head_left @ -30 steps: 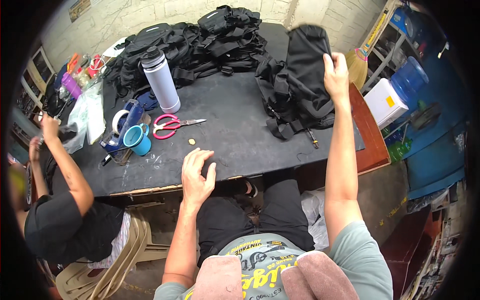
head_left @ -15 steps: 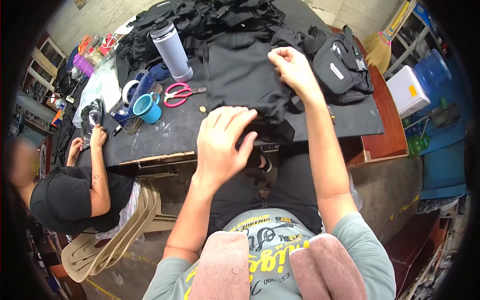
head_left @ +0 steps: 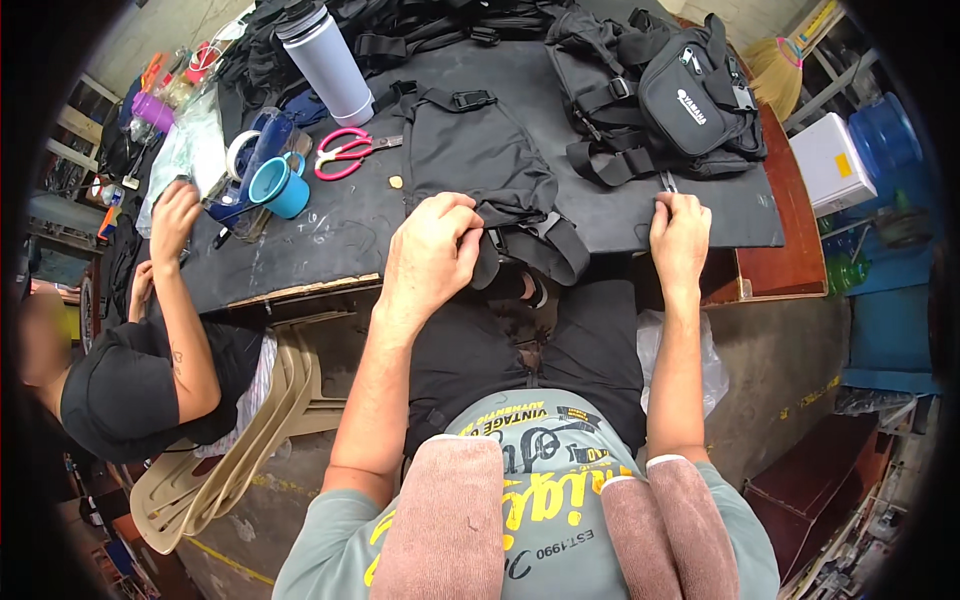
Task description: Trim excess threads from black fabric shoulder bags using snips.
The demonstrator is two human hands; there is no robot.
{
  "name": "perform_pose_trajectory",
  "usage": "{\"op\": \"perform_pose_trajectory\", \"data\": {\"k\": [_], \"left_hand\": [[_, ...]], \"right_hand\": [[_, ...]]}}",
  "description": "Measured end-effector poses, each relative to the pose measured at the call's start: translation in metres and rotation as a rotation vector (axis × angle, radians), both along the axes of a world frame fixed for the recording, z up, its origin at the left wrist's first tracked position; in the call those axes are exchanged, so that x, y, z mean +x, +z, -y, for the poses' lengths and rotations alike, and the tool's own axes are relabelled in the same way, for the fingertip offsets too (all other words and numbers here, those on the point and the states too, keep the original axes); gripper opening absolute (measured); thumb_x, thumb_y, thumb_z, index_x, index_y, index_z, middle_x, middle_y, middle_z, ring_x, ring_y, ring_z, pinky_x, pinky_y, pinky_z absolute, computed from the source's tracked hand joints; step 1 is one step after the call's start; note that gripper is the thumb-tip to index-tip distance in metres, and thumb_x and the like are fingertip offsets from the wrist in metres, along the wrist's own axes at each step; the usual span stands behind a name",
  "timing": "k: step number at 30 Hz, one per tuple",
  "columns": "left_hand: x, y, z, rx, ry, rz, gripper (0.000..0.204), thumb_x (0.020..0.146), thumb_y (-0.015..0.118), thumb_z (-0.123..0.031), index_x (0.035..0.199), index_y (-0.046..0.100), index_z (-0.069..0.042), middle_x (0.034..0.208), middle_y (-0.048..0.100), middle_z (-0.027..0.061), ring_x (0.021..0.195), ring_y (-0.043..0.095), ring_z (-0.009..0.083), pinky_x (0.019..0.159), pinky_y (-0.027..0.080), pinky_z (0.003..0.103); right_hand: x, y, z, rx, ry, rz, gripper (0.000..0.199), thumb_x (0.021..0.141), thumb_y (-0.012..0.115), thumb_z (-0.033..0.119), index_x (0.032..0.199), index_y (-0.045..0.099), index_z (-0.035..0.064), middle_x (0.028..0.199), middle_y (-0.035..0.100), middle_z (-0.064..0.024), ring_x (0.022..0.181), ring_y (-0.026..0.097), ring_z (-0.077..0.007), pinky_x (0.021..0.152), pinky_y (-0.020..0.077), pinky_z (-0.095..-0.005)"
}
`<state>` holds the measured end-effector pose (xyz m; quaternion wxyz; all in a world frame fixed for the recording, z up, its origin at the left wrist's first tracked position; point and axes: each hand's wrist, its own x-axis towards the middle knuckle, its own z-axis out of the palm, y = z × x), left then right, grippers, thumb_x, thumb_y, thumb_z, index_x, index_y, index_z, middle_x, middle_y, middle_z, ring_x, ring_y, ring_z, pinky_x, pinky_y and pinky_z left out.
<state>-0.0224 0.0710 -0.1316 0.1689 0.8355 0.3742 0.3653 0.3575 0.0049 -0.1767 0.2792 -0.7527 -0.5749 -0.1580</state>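
Observation:
A black fabric bag (head_left: 470,150) lies flat at the table's front edge, with a strap and buckle across its far end. Loose black webbing (head_left: 565,250) hangs over the edge from its near end. My left hand (head_left: 432,245) is closed on the near left corner of this bag, fingertips pinched on the fabric. Off to the right, my right hand (head_left: 682,232) rests at the table edge, fingers closed around a small metal tool (head_left: 669,182) with two thin prongs. Its lower part is hidden in my fingers, so its exact kind is unclear.
Finished-looking black bags (head_left: 690,110) sit at the right. Pink-handled scissors (head_left: 345,152), a turquoise mug (head_left: 280,187), a tape dispenser (head_left: 245,160) and a pale tumbler (head_left: 330,70) stand left. A co-worker (head_left: 150,370) sits at far left beside stacked beige chairs (head_left: 240,450).
My right hand has left the bag's far right side and come down to the tool at the right. My left hand has closed on the bag, which now lies flatter. The co-worker's hand rose.

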Motion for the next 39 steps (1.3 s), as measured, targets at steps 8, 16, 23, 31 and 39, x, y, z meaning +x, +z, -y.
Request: {"op": "perform_pose_trajectory", "data": {"k": [8, 16, 23, 31, 39], "left_hand": [[-0.004, 0.002, 0.000, -0.102, -0.092, 0.117, 0.008, 0.092, 0.080, -0.004, 0.096, 0.073, -0.002, 0.118, 0.076, 0.0137, 0.117, 0.072, 0.0369, 0.104, 0.057, 0.046], [-0.002, -0.007, 0.000, -0.224, -0.102, 0.154, 0.009, 0.098, 0.079, -0.007, 0.105, 0.074, -0.002, 0.127, 0.076, 0.0140, 0.133, 0.068, 0.0345, 0.113, 0.053, 0.046], [0.004, -0.009, -0.002, -0.199, -0.116, 0.212, 0.009, 0.096, 0.078, -0.005, 0.102, 0.072, -0.003, 0.119, 0.075, 0.0136, 0.123, 0.067, 0.0361, 0.109, 0.053, 0.046], [-0.004, -0.004, 0.000, -0.228, -0.122, 0.231, 0.011, 0.095, 0.077, -0.004, 0.104, 0.071, -0.002, 0.119, 0.075, 0.0144, 0.123, 0.068, 0.0371, 0.108, 0.054, 0.048], [0.040, 0.019, -0.008, -0.053, -0.028, 0.071, 0.039, 0.100, 0.076, -0.007, 0.139, 0.072, -0.005, 0.147, 0.072, 0.0187, 0.146, 0.063, 0.0425, 0.124, 0.048, 0.055]], "right_hand": [[0.027, 0.000, -0.003, -0.044, -0.214, 0.022, 0.031, 0.110, 0.076, 0.026, 0.133, 0.078, 0.0057, 0.116, 0.080, -0.0184, 0.111, 0.073, -0.0432, 0.100, 0.0595, -0.0538], [-0.122, 0.080, 0.040, -0.119, 0.235, -0.436, 0.032, 0.112, 0.076, 0.027, 0.130, 0.072, 0.0013, 0.099, 0.081, -0.0171, 0.088, 0.082, -0.0291, 0.079, 0.0630, -0.0412], [-0.180, 0.058, 0.032, -0.196, 0.344, -0.231, 0.027, 0.105, 0.084, 0.027, 0.120, 0.074, 0.0073, 0.096, 0.082, -0.0147, 0.080, 0.082, -0.0364, 0.070, 0.0640, -0.0443], [-0.179, 0.056, 0.024, -0.104, 0.367, -0.232, 0.036, 0.100, 0.089, 0.035, 0.114, 0.075, 0.0054, 0.093, 0.082, -0.0130, 0.075, 0.080, -0.0343, 0.068, 0.0616, -0.0447], [-0.132, 0.031, 0.019, -0.066, 0.208, -0.193, 0.059, 0.082, 0.103, 0.045, 0.113, 0.080, 0.0017, 0.086, 0.079, -0.0118, 0.068, 0.074, -0.0275, 0.064, 0.0547, -0.0385]]}}
